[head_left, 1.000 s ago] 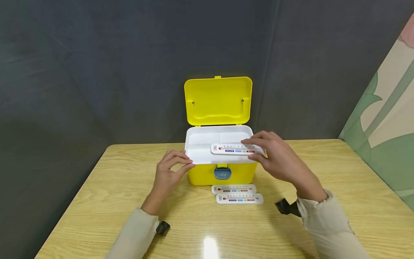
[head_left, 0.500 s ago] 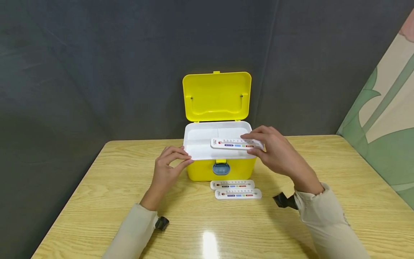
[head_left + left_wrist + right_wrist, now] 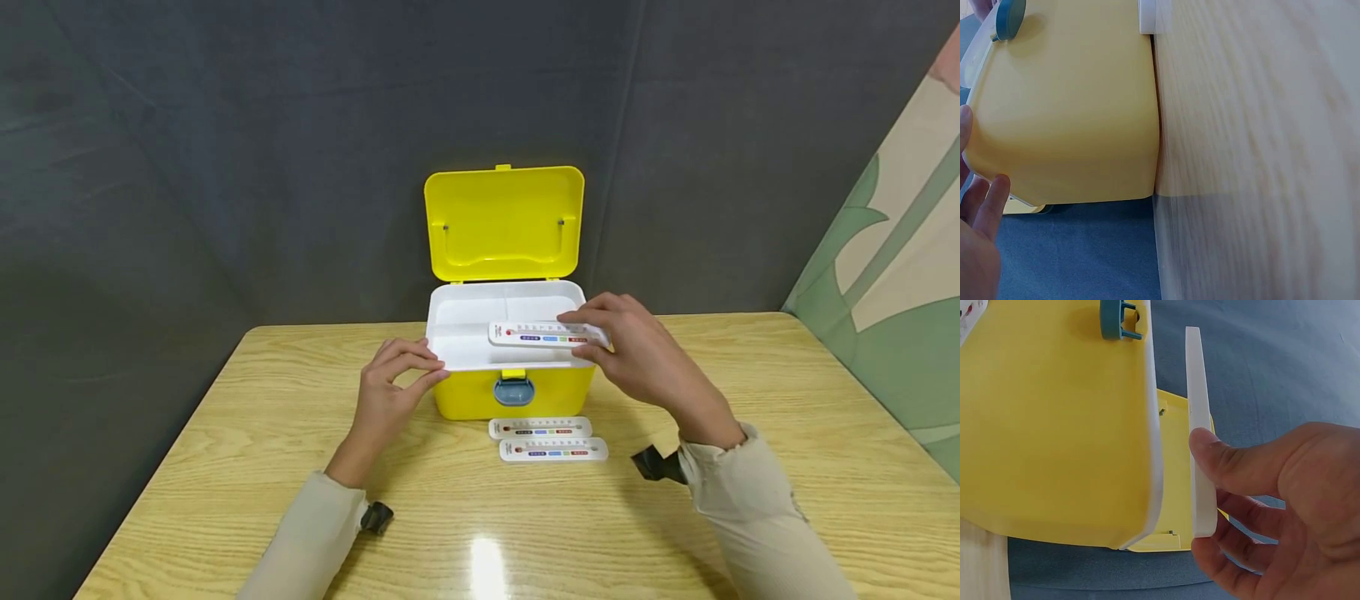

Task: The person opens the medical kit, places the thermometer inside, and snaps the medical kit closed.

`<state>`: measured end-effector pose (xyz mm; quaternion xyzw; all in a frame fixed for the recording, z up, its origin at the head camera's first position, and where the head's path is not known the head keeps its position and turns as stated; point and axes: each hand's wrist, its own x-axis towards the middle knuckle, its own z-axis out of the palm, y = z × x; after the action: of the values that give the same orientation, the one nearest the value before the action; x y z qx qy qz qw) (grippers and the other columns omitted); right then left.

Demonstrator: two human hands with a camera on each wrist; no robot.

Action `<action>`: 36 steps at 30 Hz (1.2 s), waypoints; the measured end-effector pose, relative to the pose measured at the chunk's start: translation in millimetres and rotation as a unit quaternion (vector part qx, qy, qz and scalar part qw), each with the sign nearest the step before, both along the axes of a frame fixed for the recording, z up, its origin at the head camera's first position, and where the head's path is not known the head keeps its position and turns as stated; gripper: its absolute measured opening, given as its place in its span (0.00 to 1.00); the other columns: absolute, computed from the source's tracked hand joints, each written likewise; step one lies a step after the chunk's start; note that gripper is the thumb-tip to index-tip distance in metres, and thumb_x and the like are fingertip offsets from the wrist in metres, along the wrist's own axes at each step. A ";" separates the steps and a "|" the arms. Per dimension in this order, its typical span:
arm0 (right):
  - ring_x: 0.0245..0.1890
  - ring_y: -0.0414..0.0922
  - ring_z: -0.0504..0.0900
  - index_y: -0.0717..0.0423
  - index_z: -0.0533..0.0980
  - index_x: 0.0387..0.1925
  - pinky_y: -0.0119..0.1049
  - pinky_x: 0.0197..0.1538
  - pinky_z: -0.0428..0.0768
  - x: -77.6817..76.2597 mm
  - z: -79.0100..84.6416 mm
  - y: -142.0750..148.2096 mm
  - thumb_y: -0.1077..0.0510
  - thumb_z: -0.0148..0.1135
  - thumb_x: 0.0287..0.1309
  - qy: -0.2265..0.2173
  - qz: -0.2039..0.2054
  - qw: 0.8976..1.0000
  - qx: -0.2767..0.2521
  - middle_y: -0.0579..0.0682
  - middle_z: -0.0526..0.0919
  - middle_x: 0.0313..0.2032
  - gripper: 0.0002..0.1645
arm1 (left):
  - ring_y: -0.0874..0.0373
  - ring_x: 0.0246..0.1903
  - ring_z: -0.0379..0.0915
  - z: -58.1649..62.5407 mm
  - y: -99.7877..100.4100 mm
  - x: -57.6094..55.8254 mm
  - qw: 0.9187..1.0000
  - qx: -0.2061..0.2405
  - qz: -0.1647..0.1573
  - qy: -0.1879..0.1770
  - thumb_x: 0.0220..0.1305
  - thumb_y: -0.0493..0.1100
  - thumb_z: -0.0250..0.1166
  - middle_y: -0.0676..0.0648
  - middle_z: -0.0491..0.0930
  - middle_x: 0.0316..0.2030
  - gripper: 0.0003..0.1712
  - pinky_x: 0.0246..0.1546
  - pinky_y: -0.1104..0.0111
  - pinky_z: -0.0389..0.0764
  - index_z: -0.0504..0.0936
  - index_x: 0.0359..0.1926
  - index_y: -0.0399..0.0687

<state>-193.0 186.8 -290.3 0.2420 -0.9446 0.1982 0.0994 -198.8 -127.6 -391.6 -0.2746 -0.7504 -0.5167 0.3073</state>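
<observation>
A yellow storage box (image 3: 465,393) stands with its lid (image 3: 504,225) raised and a white divided tray (image 3: 461,333) inside its top. My right hand (image 3: 637,354) pinches one end of a white thermometer (image 3: 528,334) between thumb and fingers. It is level over the tray's front right part, and the right wrist view shows this thermometer (image 3: 1197,387) edge-on, apart from the rim. My left hand (image 3: 393,392) holds the box's front left corner at the rim, thumb and fingertips together there. Two more thermometers (image 3: 540,427) (image 3: 553,450) lie on the table before the box.
The box has a blue-grey latch (image 3: 513,391) at its front. Behind the wooden table (image 3: 247,450) hangs a dark cloth (image 3: 300,167). A floral panel (image 3: 900,275) stands at the right.
The whole head view has shifted slightly upward from the first frame. Both hands keep their holds, and the thermometer stays over the tray with hardly any movement.
</observation>
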 end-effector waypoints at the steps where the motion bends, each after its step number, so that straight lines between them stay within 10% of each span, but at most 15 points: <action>1: 0.54 0.56 0.74 0.53 0.81 0.57 0.54 0.56 0.77 -0.3 -0.5 0.0 0.62 0.70 0.58 0.002 0.001 1.000 0.001 0.58 0.80 0.56 0.24 | 0.45 0.51 0.78 0.0 0.1 0.1 1.000 0.000 0.000 0.000 0.49 0.29 0.75 0.45 0.82 0.35 0.08 0.63 0.73 0.77 0.89 0.32 0.42; 36: 0.52 0.54 0.76 0.53 0.81 0.57 0.51 0.52 0.80 1.3 -4.4 -2.8 0.62 0.71 0.58 0.004 0.028 0.999 0.028 0.57 0.82 0.53 0.23 | 0.44 0.51 0.77 2.8 1.8 2.6 1.000 0.006 -0.001 0.006 0.47 0.28 0.76 0.43 0.82 0.34 0.09 0.63 0.71 0.78 0.89 0.31 0.41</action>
<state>-191.7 184.0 -294.7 0.2723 -0.9422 0.1733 0.0904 -196.2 -125.9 -388.8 -0.2767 -0.7454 -0.5197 0.3127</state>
